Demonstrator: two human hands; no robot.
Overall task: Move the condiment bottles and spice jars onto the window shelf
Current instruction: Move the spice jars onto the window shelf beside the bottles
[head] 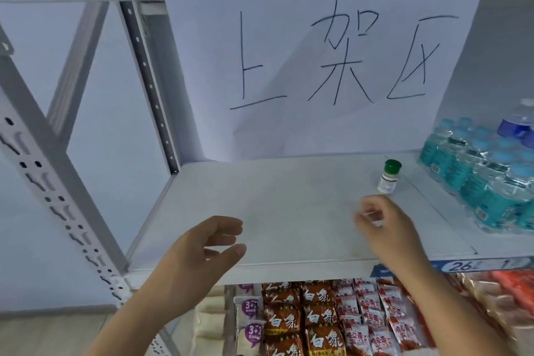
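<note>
Small clear spice jar with green cap (388,178) is standing upright on the pale grey shelf board (260,196), right of centre, near the shrink-wrapped water bottles (485,179). Right hand (387,225) is hovering just below it, fingers loosely curled, gripping nothing (contact with jar unclear). Left hand (199,251) is hanging relaxed and empty, lower centre.

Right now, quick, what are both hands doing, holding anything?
Left hand: open, fingers relaxed, holding nothing.
Right hand: open, fingers loosely curled, empty, close to the spice jar.
</note>
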